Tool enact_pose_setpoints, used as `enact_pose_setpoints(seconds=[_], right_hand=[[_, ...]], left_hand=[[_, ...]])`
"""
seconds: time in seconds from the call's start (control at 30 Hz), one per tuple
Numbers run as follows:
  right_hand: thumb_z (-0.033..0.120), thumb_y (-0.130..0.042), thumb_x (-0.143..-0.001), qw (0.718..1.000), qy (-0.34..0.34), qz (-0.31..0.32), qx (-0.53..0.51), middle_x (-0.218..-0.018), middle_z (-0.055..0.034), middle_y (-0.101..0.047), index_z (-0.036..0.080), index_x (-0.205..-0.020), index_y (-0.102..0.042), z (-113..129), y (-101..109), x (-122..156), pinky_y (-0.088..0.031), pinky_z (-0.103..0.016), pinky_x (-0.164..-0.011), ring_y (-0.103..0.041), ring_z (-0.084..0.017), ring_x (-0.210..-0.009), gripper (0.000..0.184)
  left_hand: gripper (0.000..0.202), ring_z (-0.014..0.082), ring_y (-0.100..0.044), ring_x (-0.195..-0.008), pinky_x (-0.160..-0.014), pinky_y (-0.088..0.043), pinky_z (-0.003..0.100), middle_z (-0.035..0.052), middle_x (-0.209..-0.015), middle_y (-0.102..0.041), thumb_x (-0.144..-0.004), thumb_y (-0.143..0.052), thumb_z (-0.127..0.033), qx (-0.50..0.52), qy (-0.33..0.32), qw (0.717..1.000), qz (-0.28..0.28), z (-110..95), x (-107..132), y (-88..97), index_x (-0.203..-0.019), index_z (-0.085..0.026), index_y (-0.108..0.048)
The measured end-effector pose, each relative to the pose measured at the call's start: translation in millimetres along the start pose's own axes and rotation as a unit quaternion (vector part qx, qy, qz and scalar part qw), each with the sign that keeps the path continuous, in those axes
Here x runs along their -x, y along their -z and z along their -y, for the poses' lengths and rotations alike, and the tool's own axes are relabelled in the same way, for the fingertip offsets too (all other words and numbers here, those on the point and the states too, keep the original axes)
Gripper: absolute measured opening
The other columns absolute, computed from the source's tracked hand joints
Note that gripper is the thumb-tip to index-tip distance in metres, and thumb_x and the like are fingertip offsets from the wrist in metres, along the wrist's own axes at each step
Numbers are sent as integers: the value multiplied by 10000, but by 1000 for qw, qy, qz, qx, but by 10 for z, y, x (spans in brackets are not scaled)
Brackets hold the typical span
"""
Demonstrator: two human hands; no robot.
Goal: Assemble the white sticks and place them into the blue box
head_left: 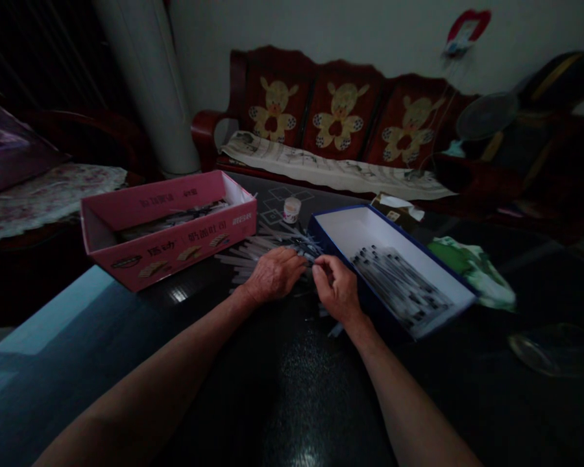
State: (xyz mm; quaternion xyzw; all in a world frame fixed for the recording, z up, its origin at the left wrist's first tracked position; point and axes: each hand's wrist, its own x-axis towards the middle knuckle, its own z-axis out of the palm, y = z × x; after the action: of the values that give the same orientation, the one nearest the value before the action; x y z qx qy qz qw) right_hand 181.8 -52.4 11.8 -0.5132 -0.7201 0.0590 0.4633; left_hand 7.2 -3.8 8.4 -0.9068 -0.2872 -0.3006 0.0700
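My left hand (pixel 274 274) and my right hand (pixel 337 287) meet over a loose pile of thin white sticks (pixel 253 250) on a dark glossy table (pixel 282 389). Both hands have their fingers curled and pinched together on something small between them; I cannot make out what it is. The hands sit between a pink cardboard box (pixel 168 227) on the left, holding several dark thin pieces, and a blue box with a white inside (pixel 343 227) on the right, which holds a row of similar thin pieces (pixel 399 282).
A small white jar (pixel 292 209) stands behind the pile. A green and white crumpled bag (pixel 472 269) lies right of the blue box. A red wooden sofa (pixel 340 110) with bear cushions stands behind the table. A clear dish (pixel 555 350) rests at the right.
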Motion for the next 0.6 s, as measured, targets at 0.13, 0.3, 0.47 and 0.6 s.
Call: enact_pose_setpoints(seconds=[0.13,0.3,0.47,0.6], right_hand=[[240,-510,-868,999,34,12,1,-854,-50,-603,195,-930,-558,-3,-6,4,-454,-298,-704,-581,-180,-783,90],[240,-421,-924,999,43,20,10,-774,-45,-577,201,-791,-533,-4,-34,-12,-429,-310,-710,-557,-179,-756,178],[258,-398,-943,999,25,20,17,-722,-39,-566,204,-738,-531,6,-28,-16,-421,-309,-691,-547,-175,-714,251],[258,-517,-871,1000,24,10,2,-867,-57,-601,198,-931,-556,16,-5,3,-452,-309,-718,-573,-184,-790,94]], left_hand=[[314,186,-556,-815,-776,-443,329,75,-848,-624,-989,-353,-282,-4,0,1000,2,14,11,-16,-988,-145,-635],[312,189,-552,-803,-760,-436,330,65,-841,-621,-984,-364,-299,5,-3,1000,4,-19,2,-11,-994,-148,-638],[308,191,-553,-813,-766,-430,332,72,-845,-620,-980,-374,-295,6,-1,1000,4,-14,1,-4,-1005,-145,-642],[309,189,-547,-813,-771,-425,332,69,-843,-615,-980,-371,-298,4,4,1000,2,8,10,-7,-996,-151,-642]])
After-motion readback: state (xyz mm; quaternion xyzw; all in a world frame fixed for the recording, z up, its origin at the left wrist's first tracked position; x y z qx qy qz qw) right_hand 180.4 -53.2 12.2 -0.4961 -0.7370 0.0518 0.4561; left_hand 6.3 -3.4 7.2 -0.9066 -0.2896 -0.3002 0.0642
